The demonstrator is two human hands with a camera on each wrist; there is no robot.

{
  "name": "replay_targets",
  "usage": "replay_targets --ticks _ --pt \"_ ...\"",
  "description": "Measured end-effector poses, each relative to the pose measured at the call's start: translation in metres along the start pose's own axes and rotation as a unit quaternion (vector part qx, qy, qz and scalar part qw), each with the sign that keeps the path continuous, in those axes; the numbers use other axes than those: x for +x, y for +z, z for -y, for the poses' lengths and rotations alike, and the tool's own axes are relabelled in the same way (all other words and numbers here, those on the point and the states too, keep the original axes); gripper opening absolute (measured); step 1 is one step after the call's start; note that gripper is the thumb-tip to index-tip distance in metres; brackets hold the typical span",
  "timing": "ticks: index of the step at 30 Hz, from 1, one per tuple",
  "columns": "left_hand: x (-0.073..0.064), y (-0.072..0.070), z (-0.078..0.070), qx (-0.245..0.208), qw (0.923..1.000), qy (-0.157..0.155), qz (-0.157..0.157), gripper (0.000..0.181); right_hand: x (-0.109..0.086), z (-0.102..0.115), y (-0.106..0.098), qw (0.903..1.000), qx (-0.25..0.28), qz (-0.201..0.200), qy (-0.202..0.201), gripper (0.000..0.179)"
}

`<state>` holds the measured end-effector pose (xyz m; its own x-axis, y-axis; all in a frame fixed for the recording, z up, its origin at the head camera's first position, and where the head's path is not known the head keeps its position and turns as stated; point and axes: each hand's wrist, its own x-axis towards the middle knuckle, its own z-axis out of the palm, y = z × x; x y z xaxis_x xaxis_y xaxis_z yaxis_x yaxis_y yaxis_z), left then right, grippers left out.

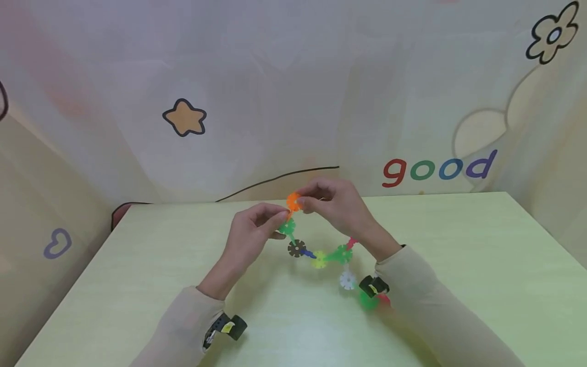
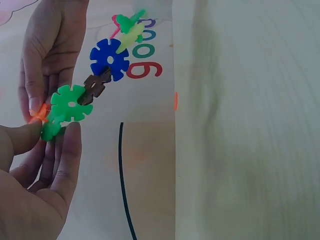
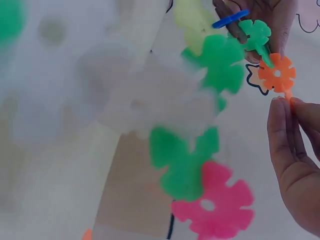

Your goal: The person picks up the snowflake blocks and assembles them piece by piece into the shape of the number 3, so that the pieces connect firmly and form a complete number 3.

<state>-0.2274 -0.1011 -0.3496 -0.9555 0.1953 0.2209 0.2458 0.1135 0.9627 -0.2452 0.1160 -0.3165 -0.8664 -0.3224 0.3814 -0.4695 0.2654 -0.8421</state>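
Observation:
Both hands hold a chain of interlocking plastic snowflake discs in front of the wall. In the head view, the right hand pinches an orange disc at the chain's upper end. The left hand grips just below it, thumb and forefinger at the joint by a green disc. From there the chain hangs through a brown disc, a blue disc and a yellow disc to another green disc. A white disc hangs lower, near the right wrist.
Under the hands spreads a pale green table. Behind it rises a printed cloth wall with a star and the word "good". Each sleeve bears a black wrist camera, the left one close over the table.

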Motion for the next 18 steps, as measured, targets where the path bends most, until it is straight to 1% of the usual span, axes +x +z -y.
replay_targets --ticks 3,6,13,16,18 --pt "0.001 -0.001 -0.001 -0.009 0.9999 0.001 -0.007 0.021 0.004 0.005 -0.001 0.9992 -0.034 0.017 -0.015 0.016" --pt "0.001 -0.002 -0.002 -0.007 0.9998 0.003 -0.018 0.021 0.006 0.013 -0.002 0.9967 -0.068 0.033 -0.032 0.015" --pt "0.0 -0.002 -0.004 0.009 0.9994 0.0 -0.033 0.019 0.011 0.018 0.0 0.9927 -0.084 0.073 -0.046 0.015" --pt "0.0 -0.002 -0.003 0.009 0.9993 -0.008 -0.036 0.018 0.014 0.018 -0.01 0.9895 -0.112 0.082 -0.042 0.017" --pt "0.0 -0.002 -0.003 0.009 0.9992 -0.014 -0.037 0.017 0.018 0.017 -0.022 0.9876 -0.131 0.081 -0.031 0.019"
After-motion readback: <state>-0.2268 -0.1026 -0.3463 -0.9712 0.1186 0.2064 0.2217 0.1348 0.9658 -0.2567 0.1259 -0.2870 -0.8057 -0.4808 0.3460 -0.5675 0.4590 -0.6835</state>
